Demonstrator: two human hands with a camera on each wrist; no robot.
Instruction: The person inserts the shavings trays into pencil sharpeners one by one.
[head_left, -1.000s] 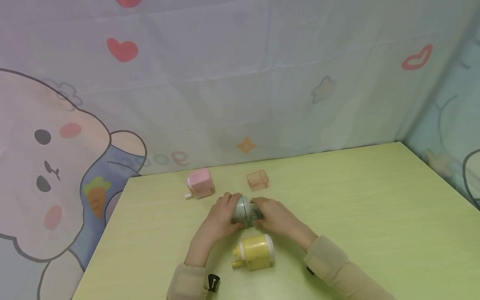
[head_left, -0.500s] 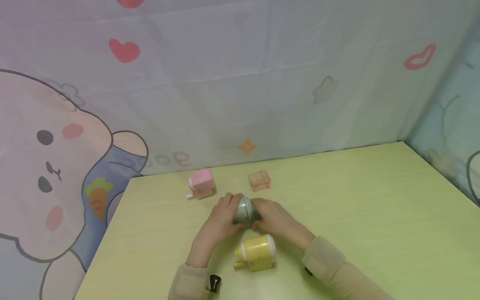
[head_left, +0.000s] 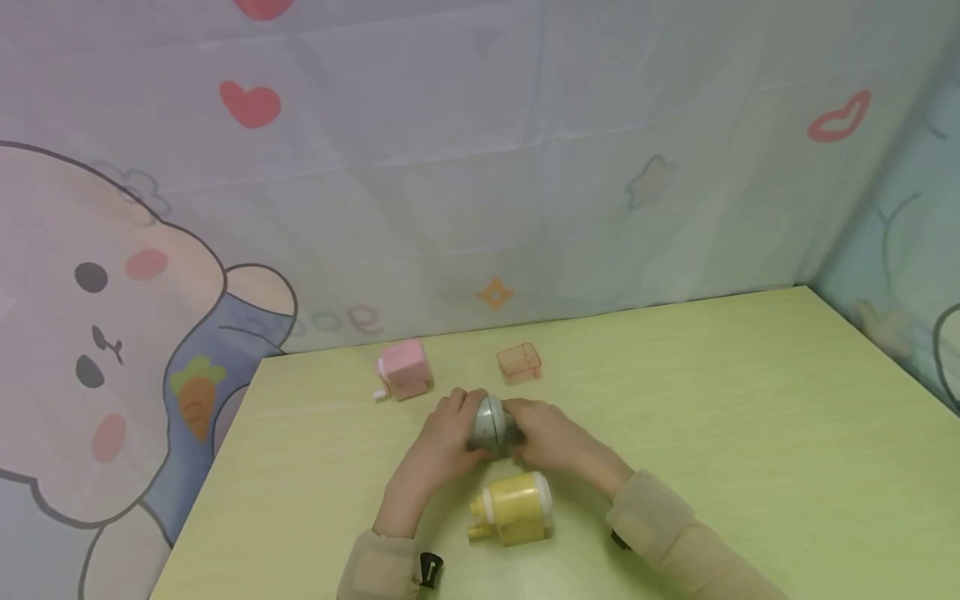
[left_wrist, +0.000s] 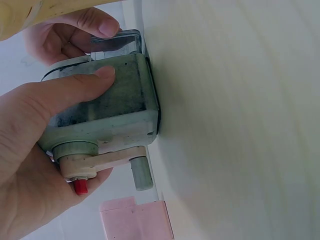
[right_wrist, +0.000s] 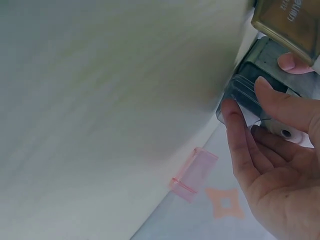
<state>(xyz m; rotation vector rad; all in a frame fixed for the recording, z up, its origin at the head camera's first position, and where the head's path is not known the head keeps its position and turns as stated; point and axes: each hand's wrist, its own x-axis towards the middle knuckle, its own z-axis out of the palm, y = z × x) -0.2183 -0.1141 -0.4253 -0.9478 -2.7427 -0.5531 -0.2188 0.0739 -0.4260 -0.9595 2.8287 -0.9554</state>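
Note:
A grey-green crank pencil sharpener (head_left: 487,427) lies between both hands at the table's middle. My left hand (head_left: 444,437) grips its body, thumb across the side in the left wrist view, where the crank handle (left_wrist: 141,173) and a red tip (left_wrist: 80,187) show. My right hand (head_left: 551,433) pinches the sharpener's clear shavings drawer (right_wrist: 240,92) between thumb and fingers; the drawer (left_wrist: 117,44) sticks partly out of the body. Just in front lies a yellow crank sharpener (head_left: 516,508) with a white rim. Behind stand a pink crank sharpener (head_left: 405,369) and a loose clear orange-pink drawer (head_left: 519,363).
The pale yellow-green table (head_left: 712,400) meets a patterned cloth backdrop (head_left: 450,167) along its far edge. Another cloth (head_left: 915,250) hangs at the right side. The yellow sharpener sits between the two forearms.
The drawer, further out a second ago, has slid deeper into the grey-green sharpener as the right hand came closer to the left. Other things keep their places; the head view shifts slightly.

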